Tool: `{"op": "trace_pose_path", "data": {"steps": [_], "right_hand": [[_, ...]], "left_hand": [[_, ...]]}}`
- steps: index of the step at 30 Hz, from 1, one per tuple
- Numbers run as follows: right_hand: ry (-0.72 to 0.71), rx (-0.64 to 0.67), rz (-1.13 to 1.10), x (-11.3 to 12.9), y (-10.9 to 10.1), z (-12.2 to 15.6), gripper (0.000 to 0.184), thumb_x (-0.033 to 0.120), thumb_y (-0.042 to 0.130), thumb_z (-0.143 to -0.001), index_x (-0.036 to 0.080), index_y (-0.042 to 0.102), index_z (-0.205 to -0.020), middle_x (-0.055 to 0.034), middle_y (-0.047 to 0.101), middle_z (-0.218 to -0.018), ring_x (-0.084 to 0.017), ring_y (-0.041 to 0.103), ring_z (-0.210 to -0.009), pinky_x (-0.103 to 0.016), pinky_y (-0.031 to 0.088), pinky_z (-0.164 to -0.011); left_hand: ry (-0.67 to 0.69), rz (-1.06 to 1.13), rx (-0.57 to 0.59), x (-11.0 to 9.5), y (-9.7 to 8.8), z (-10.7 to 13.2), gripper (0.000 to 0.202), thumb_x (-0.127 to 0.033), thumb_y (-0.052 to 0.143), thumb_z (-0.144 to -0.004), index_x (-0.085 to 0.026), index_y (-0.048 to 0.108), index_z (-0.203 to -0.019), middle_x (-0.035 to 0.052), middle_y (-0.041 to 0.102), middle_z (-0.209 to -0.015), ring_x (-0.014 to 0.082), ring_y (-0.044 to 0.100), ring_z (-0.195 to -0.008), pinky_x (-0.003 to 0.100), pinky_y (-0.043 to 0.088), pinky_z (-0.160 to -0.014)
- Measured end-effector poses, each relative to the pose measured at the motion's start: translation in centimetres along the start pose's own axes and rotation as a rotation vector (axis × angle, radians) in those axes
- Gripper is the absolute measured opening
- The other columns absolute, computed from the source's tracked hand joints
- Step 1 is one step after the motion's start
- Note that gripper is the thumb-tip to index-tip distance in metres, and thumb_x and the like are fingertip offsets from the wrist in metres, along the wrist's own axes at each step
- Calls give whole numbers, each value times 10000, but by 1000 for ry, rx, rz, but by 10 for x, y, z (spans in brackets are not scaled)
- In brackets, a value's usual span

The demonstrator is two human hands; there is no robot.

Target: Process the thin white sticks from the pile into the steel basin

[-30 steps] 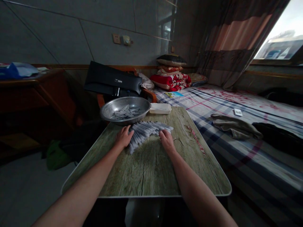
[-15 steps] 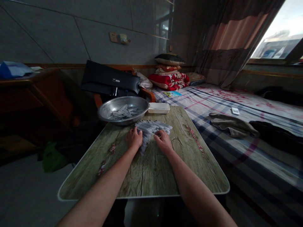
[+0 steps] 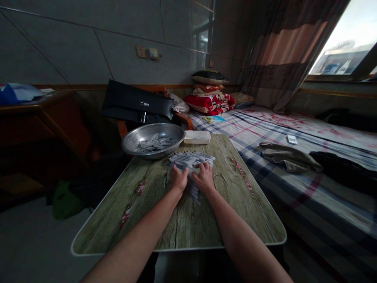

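A pile of thin grey-white sticks [image 3: 191, 160] lies on the wood-patterned table [image 3: 182, 220], just in front of a metal bowl [image 3: 153, 140] that holds more of the same sticks. My left hand [image 3: 179, 179] and my right hand [image 3: 203, 177] are side by side at the near edge of the pile. Both have their fingers curled over the sticks and squeeze a bunch between them. Some stick ends poke out toward me between the two hands.
A white shallow tray [image 3: 197, 136] stands behind the pile. A black monitor [image 3: 137, 105] leans on a chair behind the bowl. To the right is a bed [image 3: 294, 157] with a folded cloth [image 3: 288, 157] and stacked bedding [image 3: 210, 98]. A dark desk [image 3: 38, 118] stands at the left.
My hands have come together from either side of the spread pile, pushing the sticks into a tighter bunch. The left hand moved rightward the most.
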State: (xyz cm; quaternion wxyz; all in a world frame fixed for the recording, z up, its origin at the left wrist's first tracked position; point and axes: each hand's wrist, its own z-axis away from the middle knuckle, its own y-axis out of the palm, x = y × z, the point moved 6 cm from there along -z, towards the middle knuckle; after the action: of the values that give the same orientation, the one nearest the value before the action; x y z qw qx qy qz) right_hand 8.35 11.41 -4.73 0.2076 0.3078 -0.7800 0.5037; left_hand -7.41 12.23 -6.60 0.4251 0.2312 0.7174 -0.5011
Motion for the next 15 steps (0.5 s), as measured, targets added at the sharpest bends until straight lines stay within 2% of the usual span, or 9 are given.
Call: {"op": "trace_pose_path", "data": {"steps": [2, 4, 6, 11, 13, 15], "right_hand": [[4, 11, -14, -2, 2, 0, 285, 260, 646, -790, 189, 655, -1065, -131, 572, -1187, -307, 488, -1166, -455, 406, -1016], [0, 13, -34, -4, 5, 0, 268, 246, 640, -785, 192, 657, -1046, -127, 581, -1177, -304, 493, -1166, -457, 405, -1018], [-6, 5, -54, -7, 7, 0, 254, 230, 633, -779, 190, 659, -1028, -126, 589, -1154, -300, 500, -1159, -456, 405, -1020], [29, -28, -123, -16, 9, -3, 207, 230, 624, -784, 186, 681, -978, -118, 610, -1104, -281, 534, -1114, -426, 421, -1016], [80, -40, -161, -22, 8, -7, 187, 237, 601, -793, 186, 693, -948, -110, 625, -1072, -267, 560, -1073, -400, 438, -996], [144, -39, -190, -28, 8, -12, 183, 245, 577, -804, 180, 703, -919, -106, 642, -1035, -254, 585, -1025, -375, 456, -966]], "left_hand": [[-2, 13, 13, 5, -2, 2, 625, -421, 581, -884, -162, 394, -1422, 225, 476, -1497, 326, 396, -1459, 504, 319, -1185], [65, -23, 34, 8, -8, 8, 600, -438, 574, -889, -196, 414, -1414, 202, 446, -1518, 328, 352, -1481, 537, 293, -1193], [186, -98, 108, 10, -14, 19, 647, -470, 587, -877, -203, 407, -1439, 199, 393, -1553, 342, 310, -1498, 567, 284, -1189], [640, -350, 381, 12, -25, 59, 1048, -535, 764, -713, -228, 261, -1580, 184, 211, -1664, 393, 128, -1548, 619, 185, -1208], [739, -429, 406, 11, -26, 69, 1101, -524, 791, -688, -244, 239, -1598, 175, 188, -1679, 396, 115, -1550, 627, 161, -1209], [745, -491, 383, 8, -22, 71, 1050, -510, 777, -717, -228, 272, -1594, 177, 202, -1679, 385, 141, -1547, 613, 173, -1210]]}}
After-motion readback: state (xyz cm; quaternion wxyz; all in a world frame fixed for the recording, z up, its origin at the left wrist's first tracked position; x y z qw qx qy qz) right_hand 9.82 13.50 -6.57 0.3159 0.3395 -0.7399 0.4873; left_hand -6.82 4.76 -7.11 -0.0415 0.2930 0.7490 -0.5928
